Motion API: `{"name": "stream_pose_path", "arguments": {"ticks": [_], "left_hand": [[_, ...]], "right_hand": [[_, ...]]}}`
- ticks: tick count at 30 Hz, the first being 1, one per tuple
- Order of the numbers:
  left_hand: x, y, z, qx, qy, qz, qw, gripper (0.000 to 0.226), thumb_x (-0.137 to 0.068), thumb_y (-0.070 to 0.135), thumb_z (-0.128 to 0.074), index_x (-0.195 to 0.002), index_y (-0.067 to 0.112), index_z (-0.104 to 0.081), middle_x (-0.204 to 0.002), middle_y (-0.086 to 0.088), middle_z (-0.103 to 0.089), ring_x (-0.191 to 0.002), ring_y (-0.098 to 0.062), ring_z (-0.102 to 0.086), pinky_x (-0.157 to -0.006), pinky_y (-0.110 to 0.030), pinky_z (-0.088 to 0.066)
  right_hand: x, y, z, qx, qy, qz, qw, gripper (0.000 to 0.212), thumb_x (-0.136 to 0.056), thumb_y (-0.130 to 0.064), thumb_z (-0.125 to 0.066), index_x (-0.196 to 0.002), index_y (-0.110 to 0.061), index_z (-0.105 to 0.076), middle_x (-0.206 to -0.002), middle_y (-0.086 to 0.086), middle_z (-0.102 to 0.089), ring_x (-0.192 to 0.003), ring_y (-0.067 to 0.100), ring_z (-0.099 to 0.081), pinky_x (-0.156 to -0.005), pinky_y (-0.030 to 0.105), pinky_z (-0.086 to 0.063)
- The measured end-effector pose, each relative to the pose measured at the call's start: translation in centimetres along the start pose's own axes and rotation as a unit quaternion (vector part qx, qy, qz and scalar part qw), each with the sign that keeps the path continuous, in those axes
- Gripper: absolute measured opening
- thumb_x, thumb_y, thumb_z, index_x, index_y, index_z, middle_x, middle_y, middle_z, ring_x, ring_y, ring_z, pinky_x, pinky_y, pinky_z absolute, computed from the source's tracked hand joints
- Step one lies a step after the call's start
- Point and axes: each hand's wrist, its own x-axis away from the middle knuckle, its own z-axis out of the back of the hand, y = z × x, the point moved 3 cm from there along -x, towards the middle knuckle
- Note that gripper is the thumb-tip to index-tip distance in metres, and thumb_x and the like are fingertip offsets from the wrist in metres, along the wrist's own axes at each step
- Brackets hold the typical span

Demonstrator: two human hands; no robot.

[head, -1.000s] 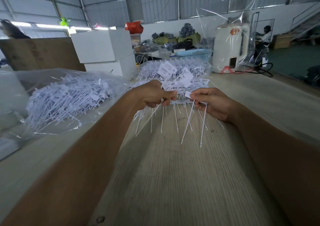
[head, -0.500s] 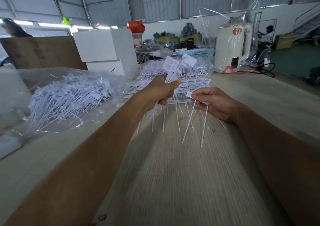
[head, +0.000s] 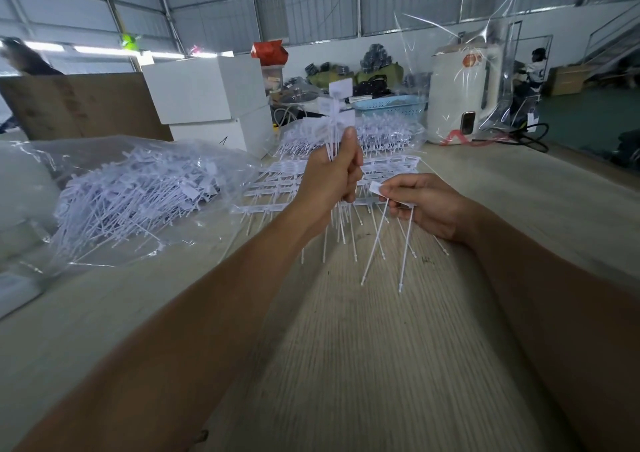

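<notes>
My left hand [head: 332, 181] grips a bunch of white plastic tag ties [head: 334, 119] upright, their flat label heads sticking up above the fist and their thin tails hanging below. Just to its right, my right hand [head: 426, 206] pinches two more tag ties [head: 389, 244] by their heads, the tails slanting down toward the wooden table [head: 346, 347]. Behind both hands lie flat strips of joined tag ties [head: 277, 181] on the table.
A clear plastic bag of loose tag ties [head: 138, 195] lies at the left. White boxes [head: 207, 98], a cardboard sheet [head: 76, 105], a blue basket [head: 391, 105] and a wrapped white appliance [head: 460, 98] stand at the back. A person [head: 533, 71] sits far right.
My left hand has lifted its bunch of ties up and turned it upright. My right hand has stayed almost where it was with its two ties.
</notes>
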Motion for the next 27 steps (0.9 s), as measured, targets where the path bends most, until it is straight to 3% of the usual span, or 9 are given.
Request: {"name": "stream_pose_path", "arguments": {"ticks": [6,9,12,15,17,19,21,24,27], "left_hand": [[0.8,-1.4,-0.7,-0.029,-0.01,0.036,0.999,0.036,-0.098,0.044,-0.06,-0.073,0.019,-0.053,-0.053,0.003,-0.039,-0.045,-0.013,-0.033,-0.047,-0.025,-0.034],[1.2,-1.6,-1.0,-0.036,-0.017,0.053,0.998,0.04,-0.102,0.044,-0.053,-0.076,0.014,-0.058,-0.05,0.002,-0.044,-0.042,-0.013,-0.036,-0.047,-0.024,-0.036],[0.8,-0.6,-0.9,-0.039,0.025,0.04,0.998,0.047,-0.103,0.05,-0.046,-0.073,0.015,-0.056,-0.046,0.004,-0.038,-0.038,-0.01,-0.03,-0.043,-0.02,-0.026],[0.1,0.5,-0.4,-0.068,0.072,0.014,0.995,0.049,-0.098,0.051,-0.055,-0.063,0.016,-0.058,-0.044,0.008,-0.039,-0.037,-0.006,-0.034,-0.039,-0.017,-0.027],[-0.1,0.3,-0.3,-0.124,0.078,0.003,0.989,0.038,-0.093,0.042,-0.068,-0.064,0.019,-0.061,-0.048,0.012,-0.052,-0.045,-0.003,-0.048,-0.048,-0.017,-0.038],[0.0,-0.5,-0.3,-0.181,0.067,0.011,0.981,0.024,-0.09,0.035,-0.073,-0.075,0.018,-0.068,-0.07,0.004,-0.069,-0.069,-0.011,-0.065,-0.066,-0.027,-0.049],[0.3,-1.1,-0.6,-0.206,0.051,0.026,0.977,0.03,-0.091,0.04,-0.071,-0.086,0.011,-0.072,-0.087,-0.006,-0.074,-0.083,-0.019,-0.069,-0.075,-0.031,-0.049],[0.5,-1.1,-0.8,-0.204,0.019,0.044,0.978,0.039,-0.093,0.051,-0.063,-0.074,0.019,-0.072,-0.072,0.005,-0.072,-0.063,-0.002,-0.064,-0.062,-0.021,-0.044],[0.6,-0.9,-1.2,-0.226,-0.013,0.023,0.974,0.033,-0.094,0.039,-0.066,-0.067,0.02,-0.067,-0.062,0.01,-0.066,-0.051,0.002,-0.055,-0.054,-0.018,-0.039]], "right_hand": [[-0.1,0.2,0.2,-0.006,-0.005,0.003,1.0,0.006,-0.091,-0.001,-0.066,-0.09,-0.005,-0.071,-0.073,-0.001,-0.066,-0.063,0.007,-0.06,-0.064,0.019,-0.053],[-0.2,0.3,0.4,-0.016,-0.014,0.005,1.0,0.008,-0.082,-0.013,-0.075,-0.089,-0.009,-0.075,-0.08,0.003,-0.066,-0.066,0.009,-0.06,-0.066,0.021,-0.054],[-0.3,0.3,0.4,-0.033,-0.022,0.01,0.999,0.014,-0.078,-0.02,-0.077,-0.09,-0.014,-0.079,-0.08,0.003,-0.068,-0.066,0.009,-0.059,-0.063,0.021,-0.052],[-0.4,0.5,0.5,-0.022,-0.021,0.017,0.999,0.015,-0.079,-0.023,-0.076,-0.092,-0.016,-0.079,-0.074,0.001,-0.065,-0.06,0.008,-0.055,-0.059,0.02,-0.049],[-0.4,0.5,0.6,-0.021,-0.022,0.02,0.999,0.016,-0.08,-0.024,-0.076,-0.093,-0.016,-0.079,-0.073,0.001,-0.065,-0.059,0.008,-0.055,-0.058,0.019,-0.048],[-0.3,0.5,0.7,-0.027,-0.027,0.022,0.999,0.017,-0.08,-0.025,-0.076,-0.094,-0.016,-0.079,-0.073,0.001,-0.065,-0.06,0.008,-0.054,-0.058,0.02,-0.048],[-0.3,0.4,0.8,-0.027,-0.033,0.02,0.999,0.02,-0.079,-0.027,-0.077,-0.095,-0.016,-0.079,-0.075,0.001,-0.065,-0.062,0.009,-0.055,-0.061,0.02,-0.049],[-0.2,0.4,0.7,-0.02,-0.049,0.018,0.998,0.021,-0.076,-0.028,-0.079,-0.093,-0.017,-0.079,-0.08,0.001,-0.066,-0.066,0.008,-0.057,-0.064,0.02,-0.051],[-0.3,0.4,0.6,-0.023,-0.055,0.018,0.998,0.016,-0.077,-0.023,-0.079,-0.091,-0.016,-0.078,-0.089,0.004,-0.069,-0.071,0.007,-0.06,-0.068,0.02,-0.053]]}}
